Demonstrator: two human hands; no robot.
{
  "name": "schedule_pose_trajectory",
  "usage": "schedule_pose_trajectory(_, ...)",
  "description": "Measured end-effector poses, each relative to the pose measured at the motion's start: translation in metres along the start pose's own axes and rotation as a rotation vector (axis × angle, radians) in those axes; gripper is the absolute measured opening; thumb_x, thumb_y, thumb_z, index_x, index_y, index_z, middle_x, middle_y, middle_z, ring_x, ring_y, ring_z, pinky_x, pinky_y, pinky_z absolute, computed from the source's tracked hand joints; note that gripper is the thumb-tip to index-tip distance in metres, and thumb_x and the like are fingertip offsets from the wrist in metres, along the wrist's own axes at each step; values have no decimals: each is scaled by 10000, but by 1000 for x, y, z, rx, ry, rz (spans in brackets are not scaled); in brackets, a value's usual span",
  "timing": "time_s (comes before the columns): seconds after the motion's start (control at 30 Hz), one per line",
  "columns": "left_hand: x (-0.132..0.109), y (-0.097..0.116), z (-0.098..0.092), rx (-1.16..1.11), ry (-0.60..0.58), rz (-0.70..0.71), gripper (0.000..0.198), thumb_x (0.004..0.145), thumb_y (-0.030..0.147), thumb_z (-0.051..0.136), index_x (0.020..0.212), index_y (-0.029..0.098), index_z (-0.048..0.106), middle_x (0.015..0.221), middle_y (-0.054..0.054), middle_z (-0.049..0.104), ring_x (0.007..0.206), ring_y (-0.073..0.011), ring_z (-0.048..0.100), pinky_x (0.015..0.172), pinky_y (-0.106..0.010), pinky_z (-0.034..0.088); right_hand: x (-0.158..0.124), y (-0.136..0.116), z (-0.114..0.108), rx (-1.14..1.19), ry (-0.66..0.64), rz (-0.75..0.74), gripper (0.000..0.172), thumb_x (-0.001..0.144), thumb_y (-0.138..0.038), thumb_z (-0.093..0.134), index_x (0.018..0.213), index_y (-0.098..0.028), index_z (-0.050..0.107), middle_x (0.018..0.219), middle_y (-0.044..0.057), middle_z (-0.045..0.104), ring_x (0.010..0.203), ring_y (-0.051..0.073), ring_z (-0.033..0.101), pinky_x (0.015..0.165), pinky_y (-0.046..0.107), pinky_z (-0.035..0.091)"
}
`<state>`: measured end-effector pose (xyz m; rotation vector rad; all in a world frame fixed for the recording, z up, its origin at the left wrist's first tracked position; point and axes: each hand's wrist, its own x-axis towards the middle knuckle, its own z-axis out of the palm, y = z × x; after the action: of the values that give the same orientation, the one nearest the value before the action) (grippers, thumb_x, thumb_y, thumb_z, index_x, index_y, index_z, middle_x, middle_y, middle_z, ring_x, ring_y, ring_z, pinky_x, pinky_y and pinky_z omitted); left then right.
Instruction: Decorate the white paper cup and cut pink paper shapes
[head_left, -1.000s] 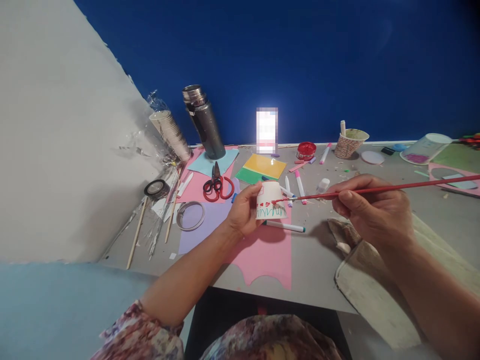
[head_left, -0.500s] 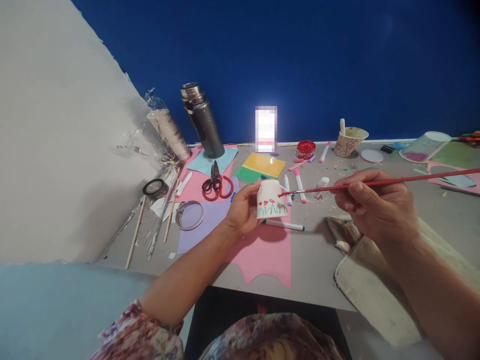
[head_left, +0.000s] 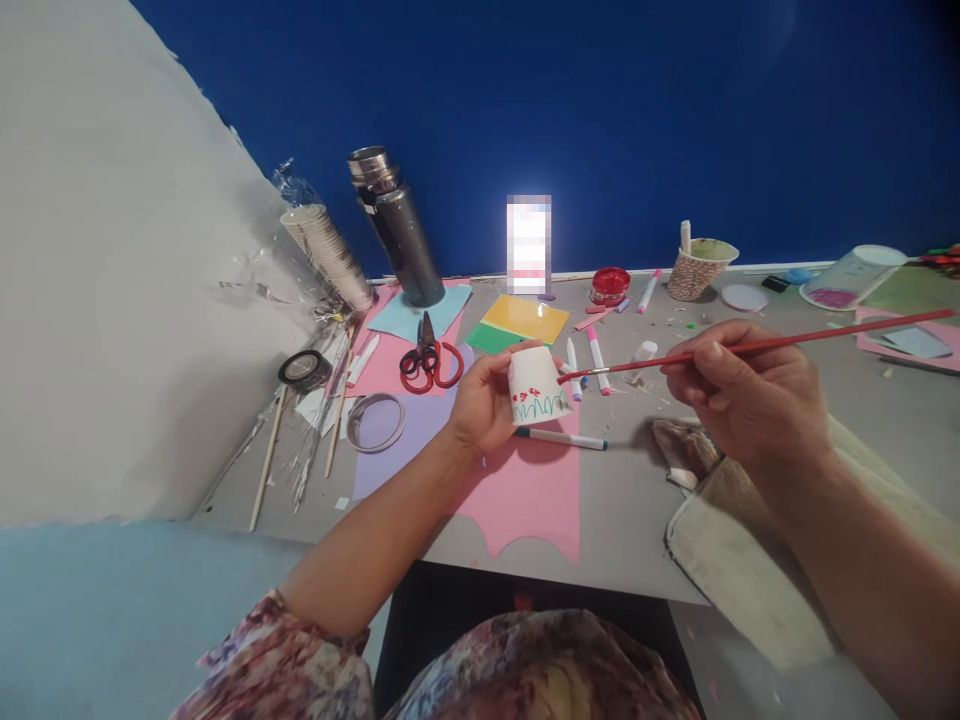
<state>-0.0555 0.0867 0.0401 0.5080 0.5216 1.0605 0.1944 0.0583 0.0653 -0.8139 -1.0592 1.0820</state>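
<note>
My left hand (head_left: 486,402) is closed around a white paper cup (head_left: 534,372), held upside down and slightly tilted over the pink paper (head_left: 536,500). Green grass-like strokes run along the cup's rim, with small red marks above them. My right hand (head_left: 750,395) pinches a thin red paintbrush (head_left: 847,332) by its handle. The brush's red tip is at the cup's right side; whether it touches cannot be made out. Beneath the cup lies a white marker (head_left: 566,439) with a green end.
Red-handled scissors (head_left: 429,365), tape rolls (head_left: 376,422), a dark flask (head_left: 397,230) and stacked paper cups (head_left: 326,255) stand left. Behind are a lit, blurred screen (head_left: 529,245) and a red paint pot (head_left: 610,286). A patterned cup (head_left: 701,270) and a pale cloth (head_left: 742,560) are right.
The cup has turned and tilted slightly in my left hand. The brush's handle end has risen a little, its tip staying near the cup's right side. The whole view has shifted slightly.
</note>
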Motion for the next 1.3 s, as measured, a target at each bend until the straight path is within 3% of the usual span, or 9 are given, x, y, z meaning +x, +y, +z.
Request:
schedule_pose_trajectory(0.27,-3,3,7,-15,33,-31,395,832,272,550,1144,89,710,995,-171,788,979,-346,756,931,-526,563,-8,3,-1,-127,-59,-21,209,827,-396,873,830,-225,753,627,12,658,538,140,506,474,294,363)
schedule_pose_trajectory(0.67,-5,2,10,-33,35,-29,429,857,256,517,1209,85,693,1014,-185,788,892,-305,760,802,-451,590,-9,7,-4,-212,-56,10,212,839,-409,863,833,-230,748,646,7,659,549,137,520,486,292,371)
schedule_pose_trajectory(0.9,-5,2,9,-28,25,-32,466,846,258,528,1254,88,675,1022,-173,785,891,-311,752,849,-492,577,-6,3,-2,-131,-45,-41,199,828,-377,869,822,-219,749,618,1,651,539,136,508,489,296,376)
schedule_pose_trajectory(1.13,-4,2,7,-5,38,-28,376,834,264,544,1129,88,698,1039,-196,785,893,-301,752,826,-445,579,-8,4,-1,-164,-49,-1,195,829,-359,869,806,-214,741,625,2,666,538,129,515,494,286,364)
schedule_pose_trajectory(1.3,-5,2,9,-37,23,-34,444,847,254,534,1234,90,678,1017,-176,785,903,-312,752,822,-460,579,-7,1,-1,-135,-35,-29,193,817,-354,875,805,-209,749,617,7,662,537,135,515,489,292,368)
